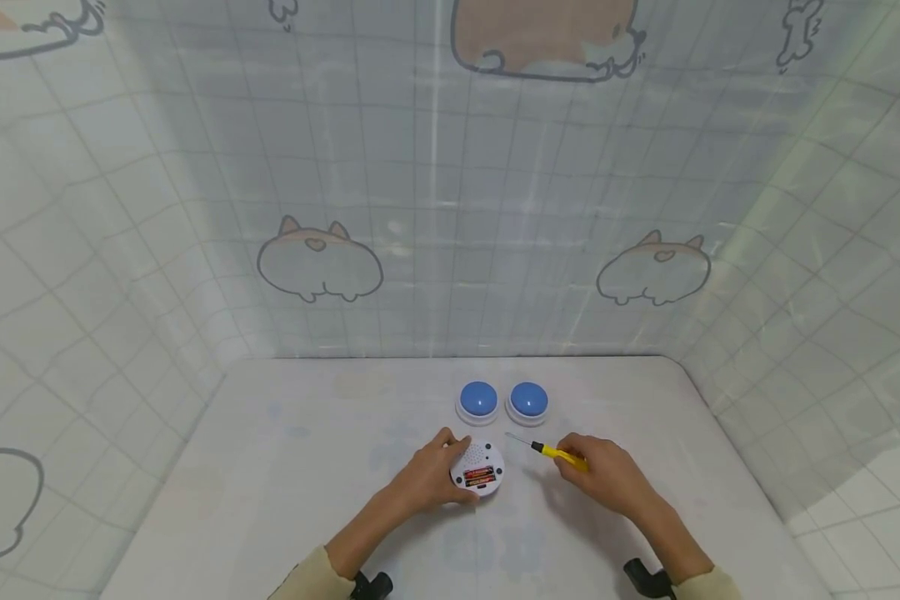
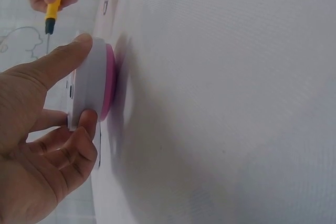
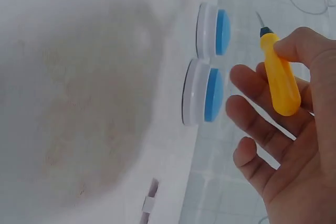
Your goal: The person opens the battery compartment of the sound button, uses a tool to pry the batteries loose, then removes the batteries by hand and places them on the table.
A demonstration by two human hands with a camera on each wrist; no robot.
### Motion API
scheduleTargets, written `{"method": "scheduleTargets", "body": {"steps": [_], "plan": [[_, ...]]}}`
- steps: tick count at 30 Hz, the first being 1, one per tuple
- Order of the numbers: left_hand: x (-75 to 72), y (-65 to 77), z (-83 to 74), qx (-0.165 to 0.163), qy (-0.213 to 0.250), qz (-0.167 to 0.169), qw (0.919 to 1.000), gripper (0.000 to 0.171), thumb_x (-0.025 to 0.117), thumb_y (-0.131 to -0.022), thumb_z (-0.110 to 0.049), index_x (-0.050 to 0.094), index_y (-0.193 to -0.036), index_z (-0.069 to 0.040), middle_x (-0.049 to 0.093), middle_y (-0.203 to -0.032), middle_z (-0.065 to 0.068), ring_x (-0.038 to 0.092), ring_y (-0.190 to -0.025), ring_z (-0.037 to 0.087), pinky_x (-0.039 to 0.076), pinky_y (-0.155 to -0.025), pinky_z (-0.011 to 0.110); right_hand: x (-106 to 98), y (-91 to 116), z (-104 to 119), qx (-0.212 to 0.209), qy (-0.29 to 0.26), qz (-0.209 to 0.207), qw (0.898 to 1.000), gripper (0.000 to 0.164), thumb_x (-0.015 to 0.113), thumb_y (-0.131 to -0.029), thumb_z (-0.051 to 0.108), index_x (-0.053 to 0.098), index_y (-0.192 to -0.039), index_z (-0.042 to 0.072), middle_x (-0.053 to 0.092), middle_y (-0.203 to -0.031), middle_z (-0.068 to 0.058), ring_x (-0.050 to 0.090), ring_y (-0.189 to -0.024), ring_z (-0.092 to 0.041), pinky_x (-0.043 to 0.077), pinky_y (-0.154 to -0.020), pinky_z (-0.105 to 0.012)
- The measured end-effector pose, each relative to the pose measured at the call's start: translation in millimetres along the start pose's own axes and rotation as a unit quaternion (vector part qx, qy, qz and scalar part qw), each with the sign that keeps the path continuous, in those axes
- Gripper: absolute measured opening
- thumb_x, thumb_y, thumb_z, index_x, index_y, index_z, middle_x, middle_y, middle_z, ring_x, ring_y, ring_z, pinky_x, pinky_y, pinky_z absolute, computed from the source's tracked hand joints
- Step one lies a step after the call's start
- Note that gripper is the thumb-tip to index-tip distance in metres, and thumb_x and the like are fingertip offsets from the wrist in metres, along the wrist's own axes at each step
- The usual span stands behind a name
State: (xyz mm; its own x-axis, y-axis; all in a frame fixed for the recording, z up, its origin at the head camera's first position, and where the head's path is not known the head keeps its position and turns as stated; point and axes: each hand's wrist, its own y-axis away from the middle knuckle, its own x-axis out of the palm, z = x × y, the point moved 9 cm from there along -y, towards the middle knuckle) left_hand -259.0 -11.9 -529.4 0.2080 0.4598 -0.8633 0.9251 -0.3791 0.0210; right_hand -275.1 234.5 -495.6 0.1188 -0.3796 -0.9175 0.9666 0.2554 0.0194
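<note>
My left hand (image 1: 426, 477) grips a round white push button (image 1: 487, 457) by its rim, thumb on one side and fingers on the other. Its underside faces up, showing speaker holes and red-and-black batteries (image 1: 480, 476) in an uncovered compartment. From the left wrist view, the pink dome (image 2: 109, 80) is turned down toward the table. A yellow-handled screwdriver (image 1: 561, 455) is pinched between thumb and forefinger of my right hand (image 1: 606, 473). Its thin metal tip points left toward the push button, apart from it. The other right fingers are loosely bent, as the right wrist view shows.
Two blue-domed push buttons, a left one (image 1: 478, 400) and a right one (image 1: 528, 401), stand side by side just beyond the held one. The white table (image 1: 307, 442) is enclosed by sheets with printed grid lines and cartoon dogs (image 1: 319, 262) at the back and sides.
</note>
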Motion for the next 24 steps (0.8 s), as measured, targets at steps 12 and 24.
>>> {"method": "scheduleTargets", "body": {"steps": [12,24], "plan": [[-1.9,-0.6,0.3,-0.004,-0.003,-0.002,1.0,0.094,0.09,-0.068,-0.051,0.054,-0.145,-0.01,0.051,-0.116,0.0,0.051,-0.092,0.01,0.05,-0.082,0.027,0.4,-1.1,8.2,0.001,-0.064,-0.012,0.998,0.014,0.077,-0.088,0.027,0.072,-0.1,0.024,0.065,-0.086,0.013,0.054,-0.076,-0.013,0.049,-0.074,-0.033],[-4.5,-2.4,1.9,0.003,0.003,0.0,1.0,0.093,0.091,-0.069,-0.048,0.054,-0.145,-0.008,0.054,-0.124,0.004,0.055,-0.099,0.014,0.053,-0.092,0.035,2.7,-5.2,15.4,0.013,-0.091,-0.003,0.996,0.014,0.079,-0.087,0.026,0.071,-0.099,0.026,0.062,-0.082,0.014,0.052,-0.074,-0.012,0.046,-0.069,-0.03]]}}
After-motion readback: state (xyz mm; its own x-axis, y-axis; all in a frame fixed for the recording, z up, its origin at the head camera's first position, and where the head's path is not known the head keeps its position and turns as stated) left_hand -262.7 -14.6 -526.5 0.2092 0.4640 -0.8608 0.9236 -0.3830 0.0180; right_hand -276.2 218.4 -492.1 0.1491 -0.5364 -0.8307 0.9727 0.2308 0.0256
